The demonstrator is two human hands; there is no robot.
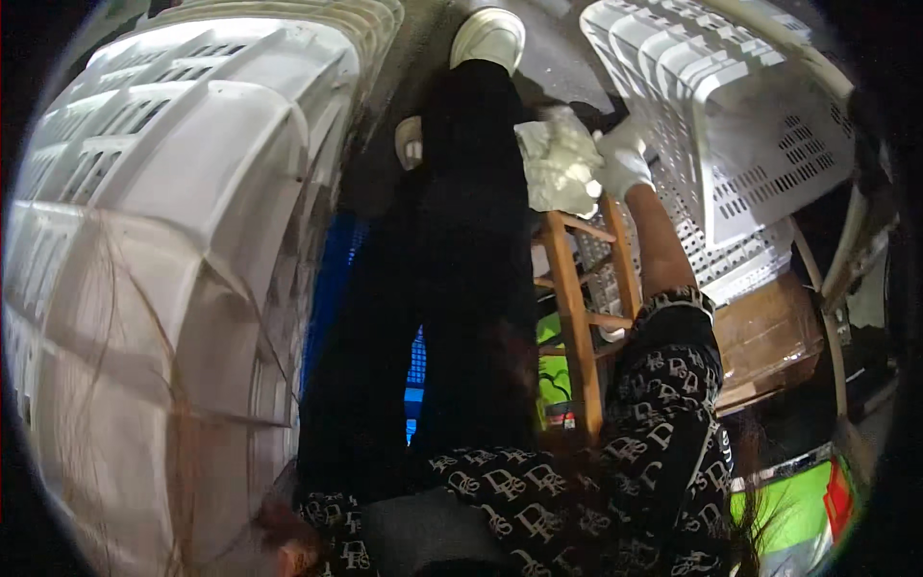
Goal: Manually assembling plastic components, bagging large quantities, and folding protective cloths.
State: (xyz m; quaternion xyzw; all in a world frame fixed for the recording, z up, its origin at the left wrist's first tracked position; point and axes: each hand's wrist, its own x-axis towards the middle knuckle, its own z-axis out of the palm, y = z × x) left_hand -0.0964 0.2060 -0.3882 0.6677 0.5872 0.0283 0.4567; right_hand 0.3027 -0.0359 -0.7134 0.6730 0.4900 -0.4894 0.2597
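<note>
My right hand (625,165), in a white glove, reaches out past a wooden stool (574,317). It is right beside a crumpled off-white cloth or bag (561,159) that lies at the stool's far end. The glove's edge meets the bundle, but whether the fingers grip it is too blurred to tell. My left hand does not show. A small patch of bare skin appears at the lower left edge, and I cannot make out what part it is.
Stacked white plastic baskets (226,154) rise close on my left. More white perforated baskets (769,154) stand at the right, above a brown cardboard box (769,337). A blue crate (332,274) sits beside my legs. Bright green items (793,510) lie at lower right.
</note>
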